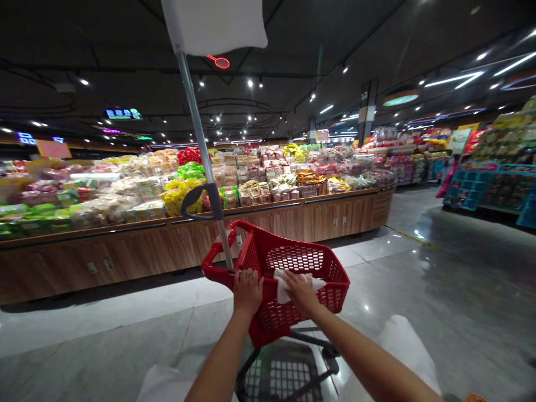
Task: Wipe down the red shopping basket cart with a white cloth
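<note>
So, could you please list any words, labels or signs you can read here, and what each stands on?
Nothing reads clearly.
Lit ceiling sign: glowing characters, too blurred.
Orange placard: too blurred.
Snack packets on the display counter: labels too small.
White flag overhead: blank.
Red shopping basket: no print.

Count: 1 red basket point(301, 262) centre frame, 1 white cloth point(281, 291) on its rim, 2 hands: left hand point(247, 291), right hand point(302, 291). 1 metal pole point(200, 146), 1 white sign point(213, 22) at top. 1 wooden counter point(167, 248) on the left; packs point(125, 190) on it too many to count.
</note>
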Tool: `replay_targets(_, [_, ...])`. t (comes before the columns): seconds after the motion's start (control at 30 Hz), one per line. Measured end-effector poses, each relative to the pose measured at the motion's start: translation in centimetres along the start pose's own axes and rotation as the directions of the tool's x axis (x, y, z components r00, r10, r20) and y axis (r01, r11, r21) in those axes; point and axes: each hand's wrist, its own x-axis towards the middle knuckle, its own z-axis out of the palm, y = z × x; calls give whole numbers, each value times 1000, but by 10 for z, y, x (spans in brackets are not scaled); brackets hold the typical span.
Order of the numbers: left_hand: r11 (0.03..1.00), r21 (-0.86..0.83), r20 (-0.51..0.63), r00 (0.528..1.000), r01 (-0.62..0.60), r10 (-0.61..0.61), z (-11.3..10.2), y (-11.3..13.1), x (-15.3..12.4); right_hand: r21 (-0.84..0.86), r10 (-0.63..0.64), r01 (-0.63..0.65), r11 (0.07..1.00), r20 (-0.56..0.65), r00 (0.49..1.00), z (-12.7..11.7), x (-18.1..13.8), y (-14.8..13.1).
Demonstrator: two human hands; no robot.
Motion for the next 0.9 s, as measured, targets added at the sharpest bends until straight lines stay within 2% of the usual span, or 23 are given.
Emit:
replay_targets(0.07, [1000, 8, 9, 1000, -4, 4, 0, -3, -1, 58, -35, 38, 998, -43, 998, 6, 20, -45])
replay_targets(0.1, [1000, 11, 15, 1000, -12, 12, -1, -4, -2, 73, -8, 13, 997, -65, 998, 8, 28, -61])
replay_targets(0.17, [999, 15, 33, 999, -38, 37, -3, -8, -4, 70, 2, 3, 998, -74, 997, 6, 36, -76])
replay_targets(0.2, [999, 16, 42, 998, -52, 51, -5, -10, -5, 54, -9, 12, 998, -58, 998, 3, 37, -75])
replay_targets(0.27, [997, 15, 58, 996, -74, 73, -8, -12, -6, 9, -53, 53, 999, 8, 999, -4, 31, -54])
replay_targets(0.37, [997, 14, 65, 995, -71, 70, -10, -12, -5, -58, -57, 63, 996, 95, 994, -13, 9, 4])
replay_targets(0.5, [999, 15, 44, 998, -49, 48, -8, -7, -3, -129, 7, 1, 992, 60, 998, -16, -26, 83])
replay_targets(0.57, [999, 14, 36, 998, -43, 42, -6, -4, -2, -130, 36, -30, 991, 46, 998, -18, -36, 109])
replay_targets(0.63, [999, 15, 31, 999, -33, 32, -5, -1, -1, -108, 46, -38, 993, 71, 996, -21, -38, 118])
replay_targets(0.73, [1000, 28, 20, 1000, -8, 8, -3, 1, 1, -68, 39, -31, 997, 121, 992, -25, -25, 97])
replay_targets(0.8, [999, 36, 18, 1000, -2, 2, -2, 1, 2, -21, -2, 5, 1000, 126, 992, -24, -8, 62])
replay_targets(0.9, [999, 34, 32, 999, -19, 18, -2, -3, 1, 75, -117, 111, 991, 82, 990, -18, 22, -5])
